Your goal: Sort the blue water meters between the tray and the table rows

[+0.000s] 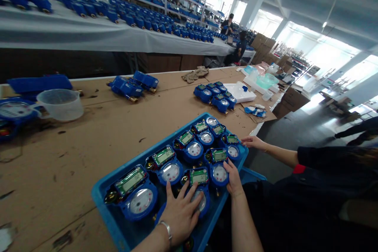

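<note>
At the far left of the counter [88, 134] sits a clear measuring cup [60, 104]. In the middle lies a blue tray [102, 199] full of blue water meters [169, 165] with round dials and green screens. The left hand [180, 214] lies flat with its fingers spread over a near meter [202, 199]. The right hand [233, 177] is open too, with its fingertips on another meter [220, 173]. A co-worker's hand [252, 141] touches the far corner of the tray. The meters look as if they are being sorted or pressed into place. A next move would need a firm, careful hold on one meter.
</note>
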Tool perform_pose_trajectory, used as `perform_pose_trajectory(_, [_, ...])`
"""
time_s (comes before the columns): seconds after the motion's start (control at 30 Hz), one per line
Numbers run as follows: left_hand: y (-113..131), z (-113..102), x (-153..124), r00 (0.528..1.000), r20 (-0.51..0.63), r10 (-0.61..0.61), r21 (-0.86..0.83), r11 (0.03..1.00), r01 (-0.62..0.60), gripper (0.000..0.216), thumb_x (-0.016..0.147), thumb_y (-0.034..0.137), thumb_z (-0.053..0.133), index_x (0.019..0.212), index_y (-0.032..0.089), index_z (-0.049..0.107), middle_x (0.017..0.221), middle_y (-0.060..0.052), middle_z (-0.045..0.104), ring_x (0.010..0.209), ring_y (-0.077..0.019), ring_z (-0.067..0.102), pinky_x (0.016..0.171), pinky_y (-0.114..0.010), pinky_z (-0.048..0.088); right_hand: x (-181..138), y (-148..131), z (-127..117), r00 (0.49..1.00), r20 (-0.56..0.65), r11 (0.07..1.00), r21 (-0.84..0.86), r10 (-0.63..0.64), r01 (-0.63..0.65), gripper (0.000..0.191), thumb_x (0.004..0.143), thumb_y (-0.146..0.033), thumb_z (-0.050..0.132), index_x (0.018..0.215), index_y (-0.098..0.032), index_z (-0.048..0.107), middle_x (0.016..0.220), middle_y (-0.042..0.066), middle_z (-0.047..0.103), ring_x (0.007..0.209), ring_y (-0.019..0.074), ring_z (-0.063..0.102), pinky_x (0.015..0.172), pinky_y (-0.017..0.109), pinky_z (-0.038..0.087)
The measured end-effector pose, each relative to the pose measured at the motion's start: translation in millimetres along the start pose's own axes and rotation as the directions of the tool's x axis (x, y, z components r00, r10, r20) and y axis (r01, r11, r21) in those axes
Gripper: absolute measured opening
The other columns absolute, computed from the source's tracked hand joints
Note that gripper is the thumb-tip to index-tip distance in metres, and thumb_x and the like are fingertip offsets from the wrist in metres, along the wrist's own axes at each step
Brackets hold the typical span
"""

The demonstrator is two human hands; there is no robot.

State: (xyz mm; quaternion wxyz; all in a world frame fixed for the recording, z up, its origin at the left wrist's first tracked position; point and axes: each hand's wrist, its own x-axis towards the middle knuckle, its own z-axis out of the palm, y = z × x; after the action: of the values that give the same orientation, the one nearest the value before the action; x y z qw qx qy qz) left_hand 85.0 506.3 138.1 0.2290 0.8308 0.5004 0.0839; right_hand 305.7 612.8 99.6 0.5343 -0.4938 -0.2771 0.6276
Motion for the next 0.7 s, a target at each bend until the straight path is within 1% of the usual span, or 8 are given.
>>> perform_pose_trajectory(0.13, [-0.6, -5.3, 1.7, 0.999, 0.041, 0.001, -0.019, 1.000, 0.000, 0.046, 0.088, 0.042, 0.033, 0.133, 0.040, 0.033, 0.146, -0.004, 0.024, 0.131, -0.0382, 0.024, 0.086, -0.074, -0.022, 9.2, 6.0, -2.4, 0.997, -0.080, 0.999, 0.048, 0.009, -0.005, 0.062, 0.072, -0.030, 0.067, 0.128, -0.020, 0.044, 0.108, 0.006, 0.064, 0.097, 0.0208, 0.060, 0.085, 0.035, 0.050])
perform_pose_trajectory(0.27, [-0.1, -7.0, 3.0, 0.999, 0.041, 0.013, -0.042, 0.999, -0.011, 0.046, 0.087, 0.043, 0.034, 0.133, 0.041, 0.033, 0.146, -0.003, 0.025, 0.130, -0.0368, 0.025, 0.087, -0.074, -0.022, 7.1, 12.5, -2.5, 0.995, -0.097, 0.999, 0.053, -0.002, 0.007, 0.060, 0.073, -0.031, 0.065, 0.129, -0.022, 0.044, 0.109, 0.005, 0.064, 0.098, 0.0213, 0.060, 0.086, 0.036, 0.050])
perform_pose_trajectory(0.47, [11.7, -9.5, 2.6, 0.994, -0.007, -0.109, 0.034, 0.993, 0.109, 0.046, 0.076, 0.045, 0.053, 0.121, 0.043, 0.048, 0.137, 0.002, 0.042, 0.124, -0.0331, 0.036, 0.092, -0.071, -0.022, -1.8, 18.4, -5.2, 0.993, -0.118, 0.998, 0.056, 0.009, -0.003, 0.054, 0.075, -0.033, 0.064, 0.125, -0.021, 0.047, 0.112, 0.005, 0.062, 0.102, 0.0205, 0.059, 0.091, 0.035, 0.047])
perform_pose_trajectory(0.53, [14.0, -9.8, 2.0, 0.994, -0.022, -0.107, 0.033, 0.994, 0.108, 0.045, 0.075, 0.046, 0.054, 0.119, 0.043, 0.049, 0.135, 0.002, 0.044, 0.123, -0.0325, 0.037, 0.092, -0.071, -0.021, -2.3, 16.7, -7.5, 0.993, -0.114, 0.998, 0.062, 0.036, -0.029, 0.053, 0.074, -0.032, 0.065, 0.123, -0.020, 0.049, 0.111, 0.005, 0.063, 0.103, 0.0196, 0.058, 0.092, 0.034, 0.047])
perform_pose_trajectory(0.7, [13.5, -9.1, -0.8, 0.994, -0.059, -0.096, 0.028, 0.995, 0.098, 0.044, 0.074, 0.048, 0.054, 0.118, 0.042, 0.051, 0.133, 0.003, 0.047, 0.122, -0.0320, 0.038, 0.093, -0.071, -0.020, -3.0, 12.2, -13.6, 0.995, -0.040, 0.992, 0.097, 0.087, -0.082, 0.053, 0.071, -0.029, 0.068, 0.121, -0.020, 0.050, 0.107, 0.005, 0.065, 0.101, 0.0194, 0.059, 0.090, 0.034, 0.048])
